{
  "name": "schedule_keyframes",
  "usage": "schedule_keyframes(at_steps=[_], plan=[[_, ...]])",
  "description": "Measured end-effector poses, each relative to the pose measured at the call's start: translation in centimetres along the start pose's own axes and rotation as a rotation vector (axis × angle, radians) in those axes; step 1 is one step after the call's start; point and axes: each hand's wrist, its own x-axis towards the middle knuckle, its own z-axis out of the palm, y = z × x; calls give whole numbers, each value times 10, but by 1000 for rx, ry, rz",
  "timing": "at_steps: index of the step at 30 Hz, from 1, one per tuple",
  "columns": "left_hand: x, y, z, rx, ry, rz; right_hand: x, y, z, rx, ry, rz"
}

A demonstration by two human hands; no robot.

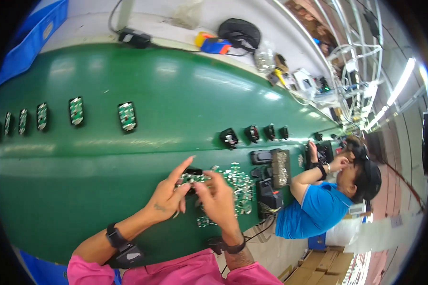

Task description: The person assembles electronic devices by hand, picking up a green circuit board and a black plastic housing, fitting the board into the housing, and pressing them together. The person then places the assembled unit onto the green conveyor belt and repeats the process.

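My left hand (165, 195) and my right hand (218, 198) meet over the green table (104, 190). Between their fingertips is a green circuit board (192, 178) with a black housing (193, 171) at its far side. The left index finger points up past it, while the thumb presses on the board. The right thumb and fingers pinch its right side; how board and housing fit together is partly hidden. Just right of my right hand spreads a pile of loose green circuit boards (240, 183), and a small board (205, 221) lies near that wrist.
Black housings with boards (127, 117) form a row at the left. Several small black parts (229, 138) stand ahead right. Beyond the pile are black cases (269, 194) and a box of metal parts (281, 168). A co-worker in a blue shirt (314, 209) sits at the right.
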Motion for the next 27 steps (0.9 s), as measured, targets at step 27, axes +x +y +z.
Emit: schedule_keyframes(at_steps=[27], plan=[[9,-1,-1,260,-57,120,-9,28,-3,501,-4,110]])
